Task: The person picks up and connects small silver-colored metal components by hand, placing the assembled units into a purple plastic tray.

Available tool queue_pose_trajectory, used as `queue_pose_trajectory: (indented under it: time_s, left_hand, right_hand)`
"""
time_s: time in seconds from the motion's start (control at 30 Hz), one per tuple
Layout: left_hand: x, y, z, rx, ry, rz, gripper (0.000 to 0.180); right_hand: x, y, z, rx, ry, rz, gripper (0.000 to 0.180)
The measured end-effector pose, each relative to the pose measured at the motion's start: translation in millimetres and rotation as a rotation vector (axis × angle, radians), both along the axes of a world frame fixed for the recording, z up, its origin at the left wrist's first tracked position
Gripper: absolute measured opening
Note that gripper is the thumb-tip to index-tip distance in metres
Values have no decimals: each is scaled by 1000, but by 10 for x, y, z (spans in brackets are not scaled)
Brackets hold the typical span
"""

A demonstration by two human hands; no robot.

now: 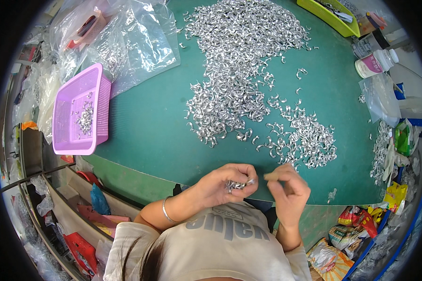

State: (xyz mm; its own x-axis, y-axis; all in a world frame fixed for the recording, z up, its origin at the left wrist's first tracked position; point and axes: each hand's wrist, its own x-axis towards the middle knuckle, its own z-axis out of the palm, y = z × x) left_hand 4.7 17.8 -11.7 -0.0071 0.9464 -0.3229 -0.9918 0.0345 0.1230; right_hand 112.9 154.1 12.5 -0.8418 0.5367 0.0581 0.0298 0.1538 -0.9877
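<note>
My left hand (222,186) is closed around several small curved silver metal pieces (234,185), and one of them shows at its fingertips. Just to its right, my right hand (290,187) has its thumb and fingers drawn together in a pinch; whatever sits in it, if anything, is too small to make out. Both hands are over the near edge of the green table (147,136). A large heap of the same silver pieces (234,70) spreads across the table, and a smaller pile (309,140) lies beyond my right hand.
A purple plastic basket (98,112) with a few pieces stands at the left, beside clear plastic bags (150,44). A yellow-green tray (333,16) is at the far right, near a white and pink bottle (376,63). More pieces (380,152) lie along the right edge.
</note>
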Motion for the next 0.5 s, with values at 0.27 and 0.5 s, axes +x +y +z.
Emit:
queue_pose_trajectory:
  time_s: [0.27, 0.5]
  left_hand:
    - [-8, -29, 53, -45, 337, 138, 16]
    - [29, -6, 56, -346, 489, 227, 18]
  right_hand:
    - [-279, -40, -263, 916, -292, -131, 21]
    - [-281, -10, -280, 816, -146, -93, 17]
